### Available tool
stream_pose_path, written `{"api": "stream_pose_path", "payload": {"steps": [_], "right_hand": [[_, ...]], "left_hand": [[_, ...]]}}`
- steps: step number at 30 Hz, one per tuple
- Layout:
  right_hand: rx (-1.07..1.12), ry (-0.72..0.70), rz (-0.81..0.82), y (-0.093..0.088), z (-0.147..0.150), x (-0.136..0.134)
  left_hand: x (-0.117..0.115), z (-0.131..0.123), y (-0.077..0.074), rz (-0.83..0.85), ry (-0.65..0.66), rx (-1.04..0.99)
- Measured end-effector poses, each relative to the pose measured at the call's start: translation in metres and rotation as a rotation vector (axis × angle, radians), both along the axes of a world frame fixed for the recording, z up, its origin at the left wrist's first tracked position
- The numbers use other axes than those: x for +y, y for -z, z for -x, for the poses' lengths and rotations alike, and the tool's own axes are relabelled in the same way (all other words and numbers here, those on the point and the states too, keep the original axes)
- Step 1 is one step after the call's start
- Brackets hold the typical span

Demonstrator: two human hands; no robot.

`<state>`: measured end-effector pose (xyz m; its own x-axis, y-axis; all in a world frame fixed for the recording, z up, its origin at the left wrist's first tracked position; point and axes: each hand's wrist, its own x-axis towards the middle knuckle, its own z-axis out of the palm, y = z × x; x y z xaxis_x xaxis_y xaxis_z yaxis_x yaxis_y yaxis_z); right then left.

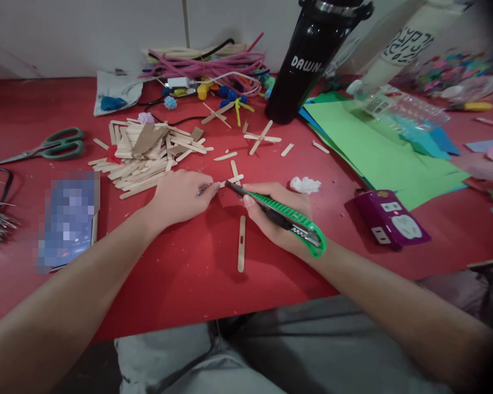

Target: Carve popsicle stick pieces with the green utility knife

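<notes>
My right hand (277,210) grips a green utility knife (285,213), its dark tip angled up and left. That tip meets a wooden craft stick (235,179), which my left hand (187,197) pins with closed fingers against the table. Another craft stick lies crosswise just beyond it, partly covered. Nearer to me rests a single craft stick (241,243) with a slot cut near its middle. A heap of craft sticks (148,150) is right behind my left hand. Past the knife stands a cross of two sticks (263,137), with small cut pieces around it.
Green-handled scissors (63,145) and a phone (69,224) lie on the left. A purple power socket block (390,219) and green paper sheets (378,142) occupy the right. A black bottle (308,63) stands at the back beside bundled pink cords (213,68). Crumpled white tissue (305,185) lies beyond my right hand.
</notes>
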<state>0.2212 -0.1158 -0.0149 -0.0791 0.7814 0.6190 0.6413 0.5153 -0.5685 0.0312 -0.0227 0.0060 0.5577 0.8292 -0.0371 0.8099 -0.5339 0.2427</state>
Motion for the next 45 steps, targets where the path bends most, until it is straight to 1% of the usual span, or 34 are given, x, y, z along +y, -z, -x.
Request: {"api": "stream_pose_path", "payload": {"steps": [17,26,32,37,45], "right_hand": [[-0.015,-0.006,0.023,-0.0003,0.0014,0.0035],[-0.023,-0.071,-0.028,-0.0004,0.0006,0.0029],[-0.04,-0.026,-0.019,0.0016,0.0009,0.0027],[-0.03,-0.018,0.002,0.0034,0.0004,0.0008],[0.004,0.036,0.011,0.0008,0.0009,0.0]], "left_hand": [[-0.0005,-0.0008,-0.0007,0.001,0.0,-0.001],[-0.0004,-0.0015,-0.0008,-0.021,-0.001,0.018],[-0.0012,-0.0033,-0.0018,-0.019,-0.023,0.033],[-0.001,-0.0036,-0.0013,-0.006,-0.038,0.025],[0.0009,-0.0024,-0.001,-0.002,-0.008,0.011]]}}
